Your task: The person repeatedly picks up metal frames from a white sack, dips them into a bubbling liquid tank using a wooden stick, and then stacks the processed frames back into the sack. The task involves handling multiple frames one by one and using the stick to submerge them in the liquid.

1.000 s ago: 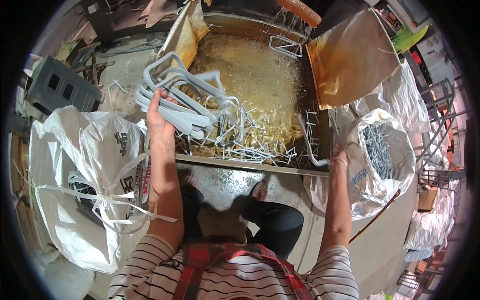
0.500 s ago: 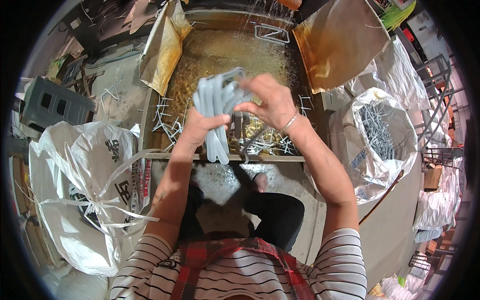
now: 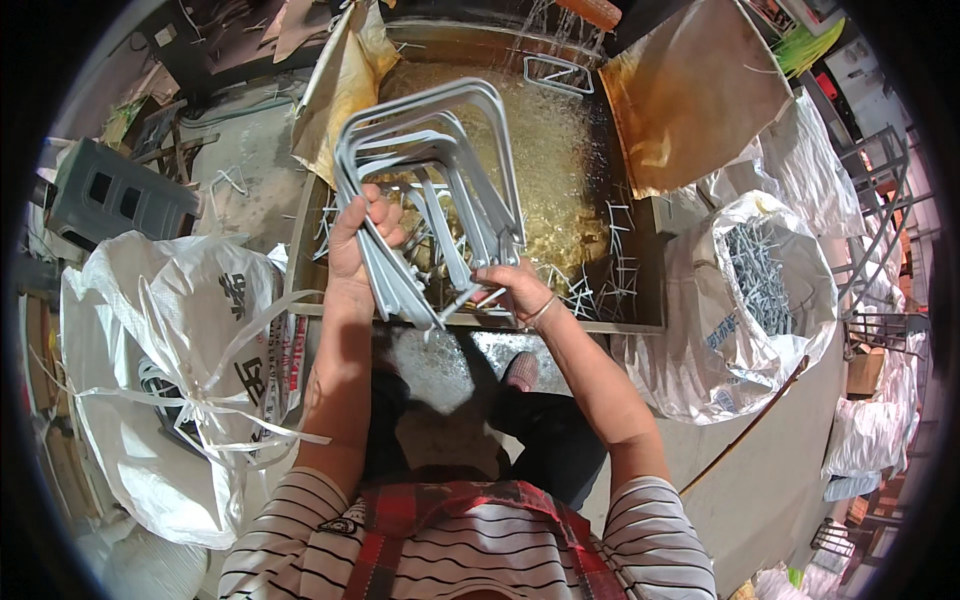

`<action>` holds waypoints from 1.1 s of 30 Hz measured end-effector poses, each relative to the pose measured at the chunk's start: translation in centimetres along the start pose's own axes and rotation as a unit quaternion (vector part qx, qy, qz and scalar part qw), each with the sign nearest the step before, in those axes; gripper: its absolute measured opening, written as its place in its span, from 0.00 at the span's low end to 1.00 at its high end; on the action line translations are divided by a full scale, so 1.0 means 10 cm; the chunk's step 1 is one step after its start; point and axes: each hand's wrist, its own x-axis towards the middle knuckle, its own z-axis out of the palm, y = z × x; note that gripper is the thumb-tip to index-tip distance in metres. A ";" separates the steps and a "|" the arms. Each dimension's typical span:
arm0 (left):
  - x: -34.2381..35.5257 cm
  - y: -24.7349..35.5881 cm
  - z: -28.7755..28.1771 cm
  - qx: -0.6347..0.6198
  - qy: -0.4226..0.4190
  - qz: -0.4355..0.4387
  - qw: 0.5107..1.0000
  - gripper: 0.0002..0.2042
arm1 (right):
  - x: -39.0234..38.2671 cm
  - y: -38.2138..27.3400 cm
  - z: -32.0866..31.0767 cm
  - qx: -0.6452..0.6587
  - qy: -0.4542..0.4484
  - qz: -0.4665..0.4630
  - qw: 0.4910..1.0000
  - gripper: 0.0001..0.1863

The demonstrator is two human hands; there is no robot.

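A stack of grey bent rectangular frames (image 3: 390, 285) is held up in both hands over the near part of a metal tank (image 3: 590, 327). My left hand (image 3: 362, 228) is closed around the stack's left side. My right hand (image 3: 508, 288) grips its lower right part, fingers partly hidden by the bars. Beneath, shallow yellowish water (image 3: 540, 160) holds scattered small grey pieces (image 3: 615, 265). A single rectangular frame (image 3: 560, 75) lies at the tank's far end, near water falling from an orange spout (image 3: 592, 12).
Stained panels (image 3: 690, 100) stand at both tank sides. An open white sack (image 3: 775, 370) of small grey pieces is at right, another tied white sack (image 3: 120, 400) at left, a dark plastic crate (image 3: 120, 190) behind it. A thin stick (image 3: 745, 425) leans beside the right sack.
My right hand came from the tank's right side onto the stack and has since moved down. The stack has turned from a compact bundle to standing open with its loops upward, still in my hands.
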 end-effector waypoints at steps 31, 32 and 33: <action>0.11 -0.14 0.22 0.460 0.282 -0.007 0.842 0.13 | -0.66 -0.11 -0.05 -0.908 -0.220 0.069 0.351 0.11; 0.11 -0.12 0.20 0.481 0.288 -0.003 0.828 0.14 | -0.82 -0.26 0.07 -0.908 -0.255 0.062 0.328 0.11; 0.10 -0.07 0.19 0.505 0.294 0.002 0.811 0.14 | -0.91 -0.27 0.02 -0.898 -0.150 -0.051 0.410 0.08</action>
